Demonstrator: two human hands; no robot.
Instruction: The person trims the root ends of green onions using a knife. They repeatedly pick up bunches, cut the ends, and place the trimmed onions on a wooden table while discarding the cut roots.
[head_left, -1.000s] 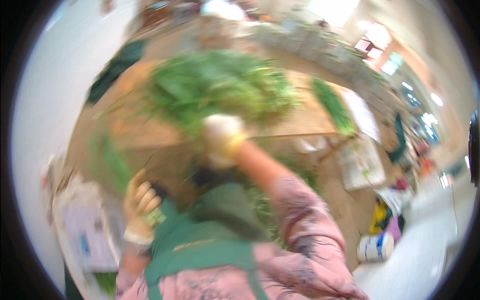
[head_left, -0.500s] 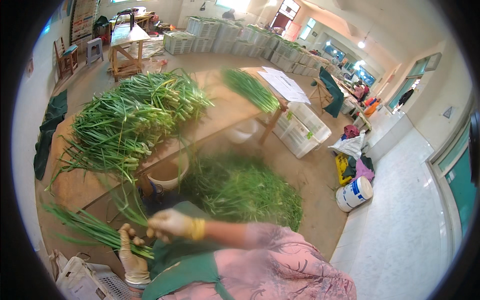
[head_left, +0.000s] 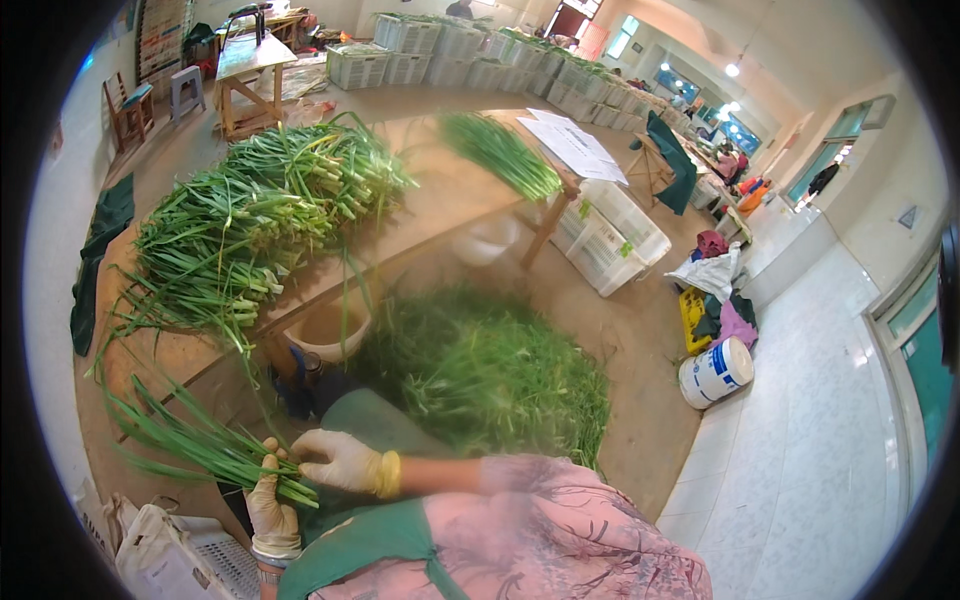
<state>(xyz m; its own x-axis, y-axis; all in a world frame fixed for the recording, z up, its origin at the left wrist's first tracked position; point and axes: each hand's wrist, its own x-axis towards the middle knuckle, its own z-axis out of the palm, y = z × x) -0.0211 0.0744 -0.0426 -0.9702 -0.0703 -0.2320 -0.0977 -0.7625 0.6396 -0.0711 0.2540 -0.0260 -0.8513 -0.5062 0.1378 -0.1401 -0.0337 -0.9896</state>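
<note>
My left hand (head_left: 272, 508), in a pale glove, is closed round a bunch of garlic chives (head_left: 195, 440), its leaves spread to the left and its pale cut ends poking out to the right. My right hand (head_left: 345, 462), also gloved and with a yellow cuff, meets the bunch from the right, its bent fingertips pressed on the stalks beside the left thumb. Above them, a large heap of garlic chives (head_left: 250, 215) covers the left of the wooden table (head_left: 420, 215). A neater bunch (head_left: 500, 155) lies at the table's far right.
Loose green leaves (head_left: 490, 380) form a big pile on the floor. Below the table edge stands a bucket (head_left: 330, 335). Paper sheets (head_left: 572, 148) lie at the table's right end, above white crates (head_left: 610, 240). A white basket (head_left: 185, 555) is at lower left, a white pail (head_left: 715, 373) at right.
My right hand has come down against the bunch; before, it held a few long leaves up above it. The left hand keeps its grip, slightly shifted. The view has tilted a little.
</note>
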